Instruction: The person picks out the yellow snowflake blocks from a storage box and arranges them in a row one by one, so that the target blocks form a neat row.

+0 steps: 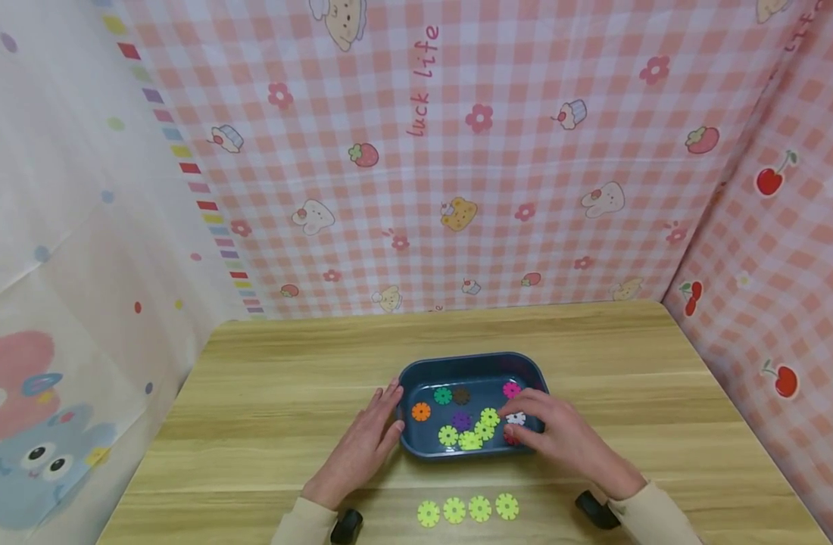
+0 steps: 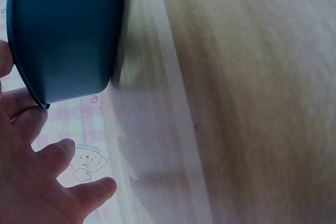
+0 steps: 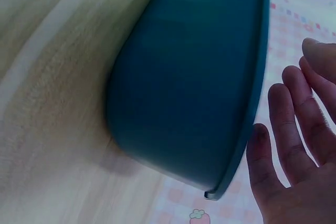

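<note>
A dark blue tray [image 1: 471,365] holds several notched plastic discs. Among them are an orange disc [image 1: 421,411], a green disc [image 1: 442,396], a brown disc [image 1: 460,396], a purple disc [image 1: 461,421], a pink disc [image 1: 512,390] and several yellow-green discs [image 1: 469,440]. My left hand [image 1: 362,439] rests against the tray's left rim, fingers extended. Over the right end of the tray is my right hand [image 1: 566,433], thumb and index finger apart beside a white disc [image 1: 516,418] and a red disc [image 1: 510,434]. In the right wrist view, its fingers are spread near the rim.
Several yellow-green discs [image 1: 453,510] lie in a row on the wooden table [image 1: 287,401], in front of the tray. Pink checked cloth [image 1: 403,189] hangs behind the table and on the right. A white patterned cloth [image 1: 82,227] hangs on the left.
</note>
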The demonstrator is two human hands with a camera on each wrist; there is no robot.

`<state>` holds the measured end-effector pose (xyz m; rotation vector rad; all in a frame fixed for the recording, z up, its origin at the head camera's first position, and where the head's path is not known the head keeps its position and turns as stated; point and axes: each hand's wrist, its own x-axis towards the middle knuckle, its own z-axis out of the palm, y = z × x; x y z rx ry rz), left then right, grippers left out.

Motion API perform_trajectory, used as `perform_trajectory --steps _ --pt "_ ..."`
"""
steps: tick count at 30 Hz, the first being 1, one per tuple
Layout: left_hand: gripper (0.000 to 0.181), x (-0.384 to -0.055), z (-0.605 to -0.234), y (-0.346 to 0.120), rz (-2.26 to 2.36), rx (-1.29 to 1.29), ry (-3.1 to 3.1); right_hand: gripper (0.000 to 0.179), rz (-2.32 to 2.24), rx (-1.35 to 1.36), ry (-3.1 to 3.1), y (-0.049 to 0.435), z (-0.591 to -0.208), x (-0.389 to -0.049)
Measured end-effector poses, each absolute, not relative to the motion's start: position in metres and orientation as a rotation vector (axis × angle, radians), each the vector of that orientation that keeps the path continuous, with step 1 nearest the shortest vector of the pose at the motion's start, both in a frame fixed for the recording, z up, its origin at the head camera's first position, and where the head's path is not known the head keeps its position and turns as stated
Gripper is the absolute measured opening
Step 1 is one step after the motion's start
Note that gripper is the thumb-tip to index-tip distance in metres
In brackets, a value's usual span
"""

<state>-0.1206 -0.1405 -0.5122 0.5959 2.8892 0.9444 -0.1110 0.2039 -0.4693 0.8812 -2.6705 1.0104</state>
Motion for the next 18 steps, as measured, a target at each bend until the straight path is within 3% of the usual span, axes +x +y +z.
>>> perform_trajectory --steps 18 --pt "0.056 -0.119 -0.51 -0.139 0.946 0.591 2.886 0.033 0.83 1.084 -2.992 0.19 -0.474 -0.155"
